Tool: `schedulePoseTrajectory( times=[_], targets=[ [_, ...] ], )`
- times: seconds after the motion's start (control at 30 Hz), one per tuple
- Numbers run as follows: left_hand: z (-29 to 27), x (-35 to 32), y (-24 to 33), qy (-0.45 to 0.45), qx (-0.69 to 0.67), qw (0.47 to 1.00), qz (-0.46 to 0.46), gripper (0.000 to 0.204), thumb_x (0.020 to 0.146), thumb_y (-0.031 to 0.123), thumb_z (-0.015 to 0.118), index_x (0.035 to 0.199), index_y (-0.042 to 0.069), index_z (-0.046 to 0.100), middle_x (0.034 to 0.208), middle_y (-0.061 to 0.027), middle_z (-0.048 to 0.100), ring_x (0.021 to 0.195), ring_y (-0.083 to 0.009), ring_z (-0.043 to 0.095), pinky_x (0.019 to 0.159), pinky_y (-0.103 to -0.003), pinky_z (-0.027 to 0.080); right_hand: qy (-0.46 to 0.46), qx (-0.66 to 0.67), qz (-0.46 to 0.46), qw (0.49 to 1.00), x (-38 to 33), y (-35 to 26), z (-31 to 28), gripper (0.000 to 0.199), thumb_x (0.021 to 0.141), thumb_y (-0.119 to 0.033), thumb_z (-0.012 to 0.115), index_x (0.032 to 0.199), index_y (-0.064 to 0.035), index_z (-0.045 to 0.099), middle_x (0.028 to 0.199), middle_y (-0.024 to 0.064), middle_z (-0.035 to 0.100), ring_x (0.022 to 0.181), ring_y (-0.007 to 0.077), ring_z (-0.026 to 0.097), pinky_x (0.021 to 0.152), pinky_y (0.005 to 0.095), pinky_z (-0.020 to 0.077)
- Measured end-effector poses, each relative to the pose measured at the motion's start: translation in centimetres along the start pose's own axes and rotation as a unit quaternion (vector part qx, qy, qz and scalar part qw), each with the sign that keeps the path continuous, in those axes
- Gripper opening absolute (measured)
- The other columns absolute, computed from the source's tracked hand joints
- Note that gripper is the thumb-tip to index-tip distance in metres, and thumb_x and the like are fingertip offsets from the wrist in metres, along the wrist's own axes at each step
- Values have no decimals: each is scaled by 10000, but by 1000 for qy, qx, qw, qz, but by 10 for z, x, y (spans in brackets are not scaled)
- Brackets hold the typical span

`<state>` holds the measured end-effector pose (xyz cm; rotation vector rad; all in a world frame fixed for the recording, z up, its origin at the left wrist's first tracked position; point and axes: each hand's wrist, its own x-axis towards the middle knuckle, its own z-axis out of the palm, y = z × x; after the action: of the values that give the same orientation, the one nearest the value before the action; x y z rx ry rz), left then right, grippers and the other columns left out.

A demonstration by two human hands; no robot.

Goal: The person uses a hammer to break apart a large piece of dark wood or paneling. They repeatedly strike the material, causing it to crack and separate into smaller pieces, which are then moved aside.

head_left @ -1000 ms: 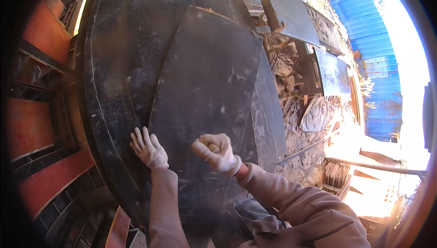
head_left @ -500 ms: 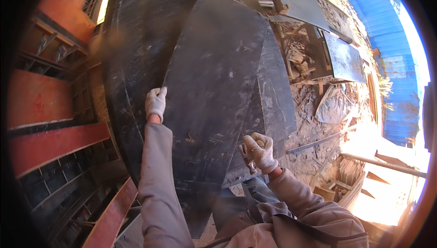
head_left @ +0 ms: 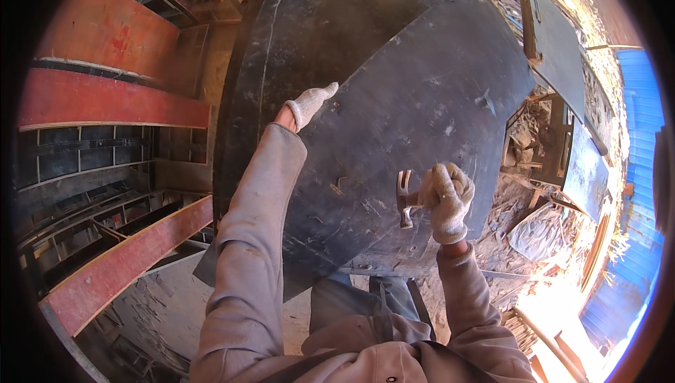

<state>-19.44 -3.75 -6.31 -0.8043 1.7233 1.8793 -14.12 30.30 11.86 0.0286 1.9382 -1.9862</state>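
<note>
- The drum (head_left: 309,24), a huge curved black form, fills the upper middle of my view; its top runs out of frame, so I cannot see its full shape.
- The panel (head_left: 422,123), a dark, scuffed sheet with pale scratches and small white flecks, lies against the drum and overlaps it. Its left edge runs diagonally from the upper right toward the lower left, and its lower corner is hidden behind my left sleeve.
- Red beams (head_left: 105,98) and dark framed formwork stack up on my left, bent by the lens and partly lost in shadow.
- A blue corrugated wall (head_left: 643,172) and rubble-strewn ground sit at the far right, washed out by sun; I cannot make out detail there.
- My left hand (head_left: 311,104), in a pale knit glove, reaches up with fingers straight and together, laid flat on the panel near its left edge. It grasps nothing.
- My right hand (head_left: 448,199), also gloved, is curled into a fist around the hammer's handle, which the glove hides completely.
- The hammer (head_left: 404,196) shows only its metal head with claw, just left of my right fist and over the panel's lower part. I cannot tell whether the head touches the sheet.
</note>
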Motion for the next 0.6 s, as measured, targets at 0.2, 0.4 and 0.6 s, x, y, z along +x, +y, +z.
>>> schedulePoseTrajectory(
  times=[0.2,0.4,0.6],
  targets=[
    [31,-19,30,-56,57,996,-26,894,1005,663,522,1553,-34,411,1654,-212,349,1554,-299,278,1255,-402,227,-20,44,-5,999,38,-3,12,377,1026,-139,637,680,-80,498,565,-10,485,462,60,403,432,269,309],
    [29,-9,32,-72,71,994,-50,920,1005,697,473,1587,-7,361,1684,-198,290,1577,-288,221,1271,-411,189,-62,9,23,998,58,-5,25,422,1075,-209,547,685,-95,431,557,0,422,491,97,375,501,295,335],
    [12,4,18,-128,51,989,-44,797,1084,625,327,1595,13,350,1679,-140,321,1573,-219,229,1269,-328,191,-72,62,21,995,68,-2,35,392,1033,-168,633,684,-82,476,575,-11,476,473,62,383,442,273,298]
  ],
)
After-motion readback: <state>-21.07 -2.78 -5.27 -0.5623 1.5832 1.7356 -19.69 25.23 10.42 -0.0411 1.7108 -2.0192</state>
